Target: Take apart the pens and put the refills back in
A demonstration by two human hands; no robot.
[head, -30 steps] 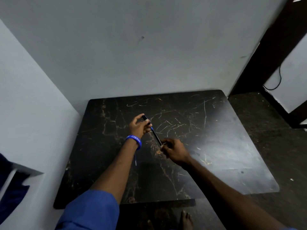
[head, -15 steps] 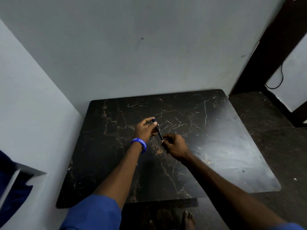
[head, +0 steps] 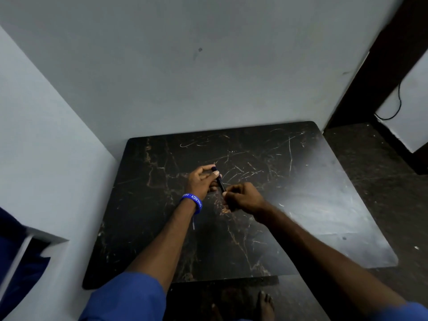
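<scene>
A dark blue pen (head: 219, 181) is held slantwise just above the black marble-patterned table (head: 301, 205), near its middle. My left hand (head: 201, 181), with a blue wristband on the wrist, pinches the pen's far upper end between thumb and fingers. My right hand (head: 243, 197) is closed around the pen's near lower end. The two hands almost touch, and only a short piece of the barrel shows between them. Any refill or pen tip is hidden by my fingers.
The table stands in a corner, with pale walls (head: 185, 77) behind it and to its left. Dark floor (head: 382, 181) runs along the right side. A bare foot (head: 265, 304) shows below the table's near edge. Blue cloth (head: 20, 269) hangs at far left.
My hands have come closer together along the pen, so less of the barrel shows between them. The pen has shifted slightly right and stands steeper than before.
</scene>
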